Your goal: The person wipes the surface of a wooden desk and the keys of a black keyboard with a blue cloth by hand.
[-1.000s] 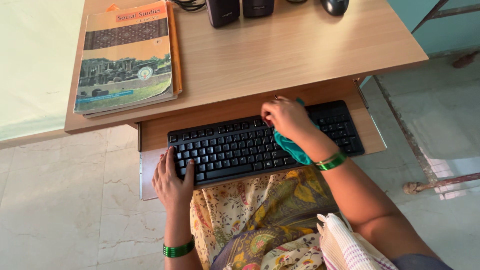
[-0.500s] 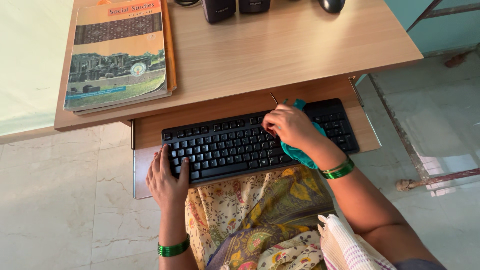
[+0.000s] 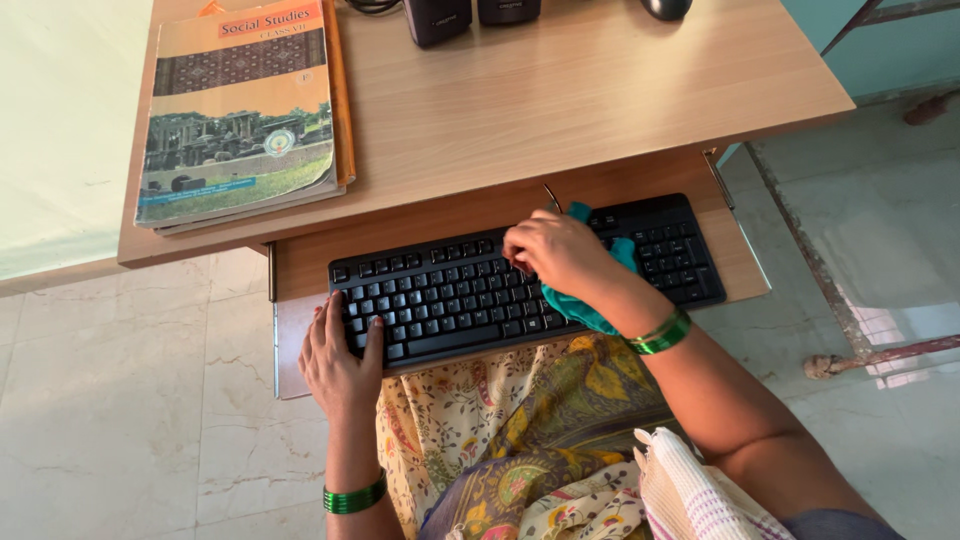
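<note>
Keyboard (image 3: 470,290), black, lies on the pull-out tray (image 3: 300,265) under the worktop (image 3: 560,100). On its middle keys the right hand (image 3: 560,255) presses a teal cloth (image 3: 580,305), fingers closed around it. Flat and open, the left hand (image 3: 340,355) rests on the keyboard's left end. A book (image 3: 240,110) lies on the worktop.

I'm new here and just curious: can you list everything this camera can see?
keyboard: one, black, on the pull-out tray under the desk
cloth: one, teal, under the right hand on the keyboard
tray: one, wooden, below the desk
desk: one, light wood
books: a small stack, orange covers, desk's left end
speakers: two, black, desk's far edge
mouse: one, black, far edge
floor: pale marble tiles
bangles: green, on both wrists
left hand: flat on the keyboard's near-left corner
right hand: grip closed on the cloth
</note>
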